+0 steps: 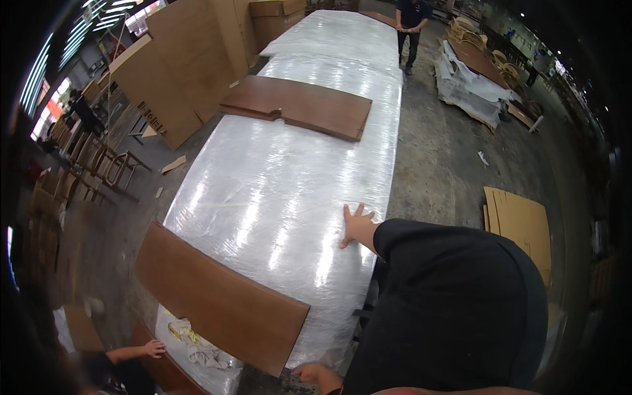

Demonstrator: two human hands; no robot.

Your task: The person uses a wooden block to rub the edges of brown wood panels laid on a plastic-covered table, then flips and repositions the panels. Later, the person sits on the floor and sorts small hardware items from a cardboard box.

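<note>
Left hand [311, 374]: I see it low in my feed, at the nearest corner of the brown panel [220, 296]; whether its fingers are clamped on that corner I cannot tell.
Right hand [359, 225]: fingers spread apart, palm down on the clear film of the wrapped stack [263, 191], holding nothing.
Brown panel: 1 flat piece reaching away to the left from the left hand, lying across the near part of the stack; its far end juts past the stack's left edge.
Panel face: smooth, medium brown and evenly coloured, with a thin dark line along the side toward the right hand; its edges look bowed, though my lens bends lines.
Notched panel [303, 105]: a redder brown, lying on the film beyond the right hand, with 1 small cutout in its nearer edge.
Cloth [197, 345]: crumpled, whitish with yellow, left of the left hand, just beside the brown panel.
Co-worker's hand [155, 349]: farther left of the left hand, resting on another brown board [168, 375].
</note>
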